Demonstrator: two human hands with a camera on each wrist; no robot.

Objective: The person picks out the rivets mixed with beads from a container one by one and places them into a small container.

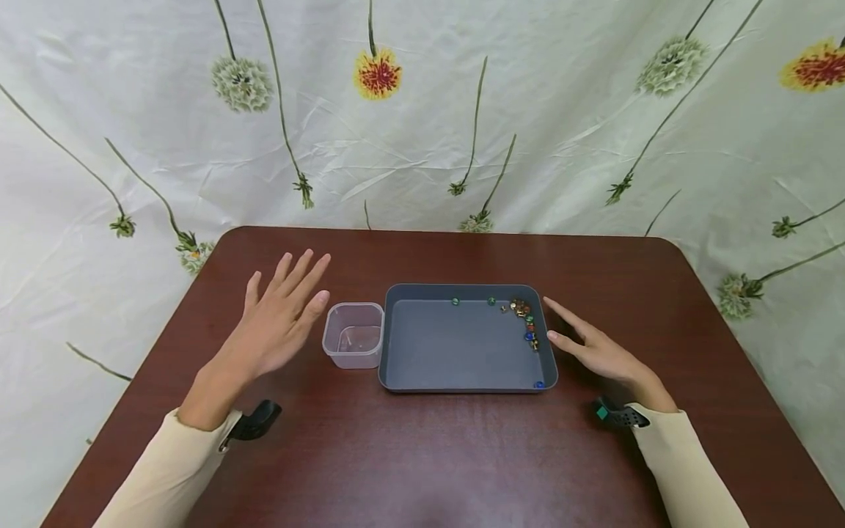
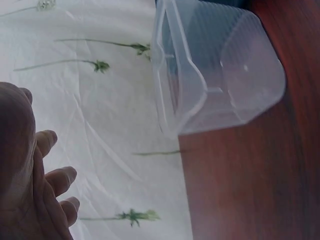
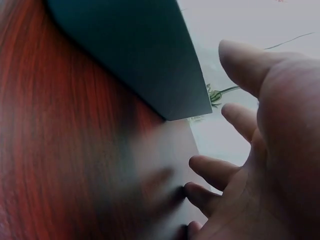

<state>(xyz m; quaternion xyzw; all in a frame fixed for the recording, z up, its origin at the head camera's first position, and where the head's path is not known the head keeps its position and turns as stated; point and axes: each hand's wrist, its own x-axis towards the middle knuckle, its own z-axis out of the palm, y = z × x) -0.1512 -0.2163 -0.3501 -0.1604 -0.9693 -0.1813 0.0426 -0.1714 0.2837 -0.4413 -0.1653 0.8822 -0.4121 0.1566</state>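
Observation:
A grey rectangular tray point(image 1: 462, 352) lies on the table. Small shiny beads or bells point(image 1: 520, 308), gold, green and blue, gather mostly along its right side, with a green one point(image 1: 455, 301) near the far rim and a blue one point(image 1: 539, 384) in the near right corner. Against the tray's left side stands a clear plastic container point(image 1: 353, 359), with nothing visible inside. My left hand point(image 1: 280, 319) hovers left of the container, fingers extended, holding nothing. Beside the tray's right edge, my right hand point(image 1: 597, 352) has its fingers stretched toward the rim; whether they touch it I cannot tell.
The dark reddish-brown table point(image 1: 429, 447) extends around the tray. Behind it hangs a white cloth point(image 1: 409, 147) printed with flowers. A dark wrist device point(image 1: 257, 421) is on the left wrist, and a similar band point(image 1: 620, 415) is on the right.

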